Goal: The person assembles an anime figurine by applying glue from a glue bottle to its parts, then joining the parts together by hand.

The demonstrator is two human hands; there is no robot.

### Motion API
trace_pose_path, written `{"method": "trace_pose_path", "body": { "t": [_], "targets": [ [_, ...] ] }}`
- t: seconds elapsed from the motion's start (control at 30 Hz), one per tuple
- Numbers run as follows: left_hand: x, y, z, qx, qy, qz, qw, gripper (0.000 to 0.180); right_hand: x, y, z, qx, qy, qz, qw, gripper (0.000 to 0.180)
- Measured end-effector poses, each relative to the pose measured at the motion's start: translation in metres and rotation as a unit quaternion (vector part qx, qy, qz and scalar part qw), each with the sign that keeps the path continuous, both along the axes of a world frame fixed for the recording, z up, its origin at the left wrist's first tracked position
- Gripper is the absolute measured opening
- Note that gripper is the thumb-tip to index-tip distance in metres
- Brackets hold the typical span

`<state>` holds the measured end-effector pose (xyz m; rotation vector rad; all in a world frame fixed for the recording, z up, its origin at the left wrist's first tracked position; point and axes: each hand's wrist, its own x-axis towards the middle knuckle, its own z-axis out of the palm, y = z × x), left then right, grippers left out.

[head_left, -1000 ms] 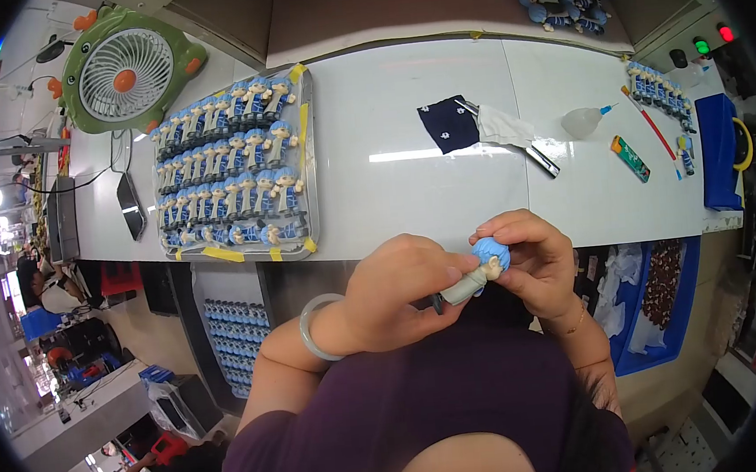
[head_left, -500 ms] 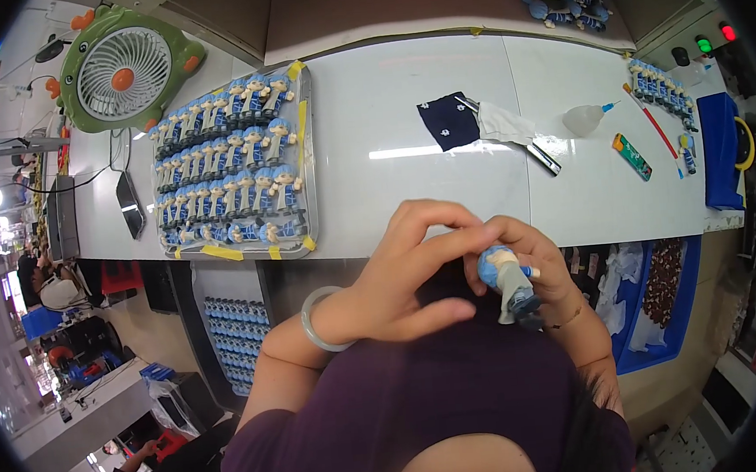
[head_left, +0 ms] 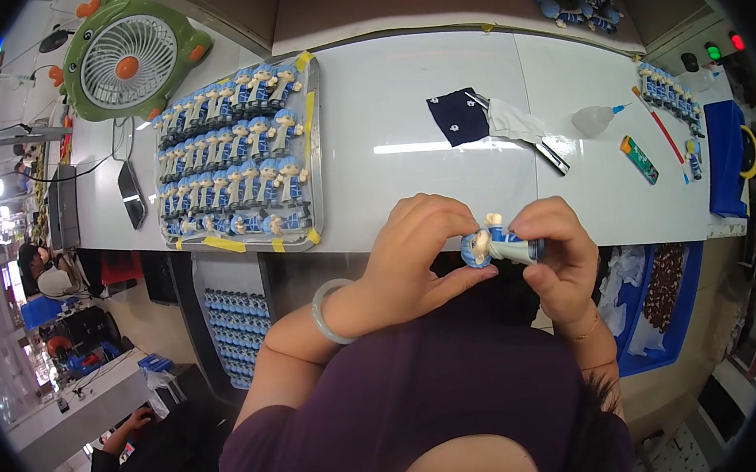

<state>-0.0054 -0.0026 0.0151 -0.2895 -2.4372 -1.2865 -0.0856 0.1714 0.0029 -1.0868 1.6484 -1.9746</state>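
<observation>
A small figurine [head_left: 503, 246] with blue hair, a blue top and a pale long garment lies sideways between my two hands, just off the table's near edge. Its head is pinched between the thumb and fingers of my left hand [head_left: 419, 255]. At the foot end, the fingers and thumb of my right hand [head_left: 560, 253] close around the dark base. Left of my hands stands a tray [head_left: 316, 152] with yellow tape on its rim, filled with rows of matching figurines [head_left: 237, 140].
Farther back lie a dark blue cloth [head_left: 459, 119], a white cloth [head_left: 511, 122] and a dark pen-like tool [head_left: 552, 158]. To the right are a squeeze bottle [head_left: 593, 120], a green lighter [head_left: 638, 160], a red stick [head_left: 658, 121] and a blue holder [head_left: 724, 155]. A green fan [head_left: 126, 60] stands back left.
The figurine has turned from roughly upright to lying sideways, head to the left. My left hand has closed on its head, and my right hand has shifted to its foot end.
</observation>
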Motion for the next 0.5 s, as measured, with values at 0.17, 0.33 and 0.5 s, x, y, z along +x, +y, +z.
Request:
{"method": "trace_pose_path", "body": {
  "t": [0.17, 0.33, 0.5],
  "targets": [
    [0.003, 0.002, 0.003, 0.058, -0.144, -0.031, 0.987, 0.044, -0.011, -0.005, 0.006, 0.005, -0.052, 0.031, 0.998, 0.027],
    [0.0, 0.011, 0.001, 0.106, -0.111, -0.013, 0.988, 0.045, -0.013, -0.01, 0.001, -0.041, -0.122, 0.074, 0.989, 0.027],
    [-0.002, 0.013, -0.01, 0.069, -0.104, -0.005, 0.992, 0.04, -0.008, -0.013, -0.008, -0.03, -0.138, 0.07, 0.987, 0.036]
  ]
}}
